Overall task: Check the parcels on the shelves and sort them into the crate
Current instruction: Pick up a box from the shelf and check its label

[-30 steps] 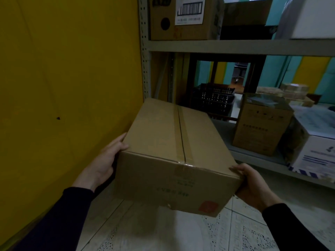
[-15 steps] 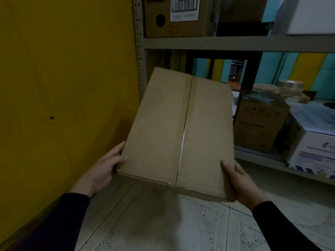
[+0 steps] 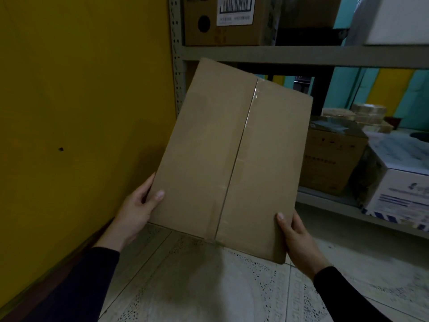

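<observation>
A brown cardboard parcel (image 3: pixel 232 156) with a clear tape seam down its middle is held up in front of the shelves, its broad taped face tilted toward me. My left hand (image 3: pixel 137 210) grips its lower left edge, thumb on the front face. My right hand (image 3: pixel 299 238) grips the lower right corner, thumb on the front. No crate is plainly visible; the parcel hides the space behind it.
A yellow wall (image 3: pixel 81 112) stands close on the left. The metal shelf unit (image 3: pixel 301 58) carries a labelled carton (image 3: pixel 222 19) above; a brown box (image 3: pixel 332 159) and a white box (image 3: pixel 399 182) sit on the lower shelf. A tiled floor (image 3: pixel 209 287) lies below.
The parcel has been tipped up from lying flat to standing on its near end, its taped face now toward me. Both hands shifted along its lower edge, thumbs moving onto the front.
</observation>
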The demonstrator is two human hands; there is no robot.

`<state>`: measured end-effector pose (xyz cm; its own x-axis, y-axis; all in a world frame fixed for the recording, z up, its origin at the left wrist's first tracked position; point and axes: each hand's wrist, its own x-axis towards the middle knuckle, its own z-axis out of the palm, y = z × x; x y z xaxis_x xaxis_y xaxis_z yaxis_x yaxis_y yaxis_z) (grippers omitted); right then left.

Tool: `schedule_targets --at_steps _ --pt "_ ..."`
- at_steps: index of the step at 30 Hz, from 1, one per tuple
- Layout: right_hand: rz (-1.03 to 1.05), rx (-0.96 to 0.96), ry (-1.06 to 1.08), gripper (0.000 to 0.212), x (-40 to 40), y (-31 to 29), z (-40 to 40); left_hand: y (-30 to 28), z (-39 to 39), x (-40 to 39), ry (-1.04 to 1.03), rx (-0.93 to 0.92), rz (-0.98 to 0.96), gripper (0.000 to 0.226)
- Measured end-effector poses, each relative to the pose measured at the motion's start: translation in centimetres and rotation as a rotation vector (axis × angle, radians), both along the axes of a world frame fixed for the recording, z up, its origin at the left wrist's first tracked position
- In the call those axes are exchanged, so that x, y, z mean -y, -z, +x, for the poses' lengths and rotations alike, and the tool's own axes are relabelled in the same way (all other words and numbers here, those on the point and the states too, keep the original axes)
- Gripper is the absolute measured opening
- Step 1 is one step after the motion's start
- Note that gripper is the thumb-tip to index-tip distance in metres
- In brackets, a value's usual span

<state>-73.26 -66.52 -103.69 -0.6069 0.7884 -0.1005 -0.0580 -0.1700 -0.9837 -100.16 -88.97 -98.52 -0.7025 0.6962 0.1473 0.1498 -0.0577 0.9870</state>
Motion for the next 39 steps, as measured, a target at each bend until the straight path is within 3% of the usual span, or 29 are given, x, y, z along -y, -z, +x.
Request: schedule_targets --at_steps 6,11,16,21,26,28,30,33,36,39 --pt "0.003 -0.007 0.028 0.06 -0.8 -0.6 -0.3 0.2 -0.4 -0.1 -0.03 0.046 -0.015 0.059" --pt "-0.07 -0.005 0.025 0.041 -1.8 -3.6 0.2 0.8 -0.2 -0.1 -0.053 0.109 -0.035 0.069" --pt "0.047 0.008 0.061 0.03 -2.5 -3.1 0.8 1.5 0.2 -0.2 -0.083 0.202 -0.073 0.067" --pt "0.073 0.02 0.077 0.038 -2.9 -0.8 1.1 1.7 -0.6 0.1 -0.092 0.338 -0.098 0.075" --pt "0.074 0.022 0.101 0.038 -2.7 -0.8 1.1 2.2 -0.9 0.5 -0.057 0.389 -0.154 0.067" --pt "0.062 0.064 0.125 0.052 -2.7 -0.6 1.1 2.7 -1.2 0.7 -0.061 0.423 -0.162 0.068" --pt "0.006 0.172 0.104 0.082 -3.0 -0.3 1.3 2.9 -1.3 0.9 -0.074 0.447 -0.162 0.057" --pt "-0.138 0.196 -0.111 0.06 -2.1 -1.4 1.6 3.0 -1.2 0.9 -0.053 0.463 -0.147 0.046" --pt "-0.276 0.104 -0.143 0.056 -2.2 -1.8 1.9 2.7 -1.4 0.8 -0.046 0.467 -0.131 0.035" --pt "-0.404 -0.097 -0.105 0.049 -2.1 -2.4 1.9 2.9 -1.9 1.0 -0.042 0.476 -0.161 0.052"
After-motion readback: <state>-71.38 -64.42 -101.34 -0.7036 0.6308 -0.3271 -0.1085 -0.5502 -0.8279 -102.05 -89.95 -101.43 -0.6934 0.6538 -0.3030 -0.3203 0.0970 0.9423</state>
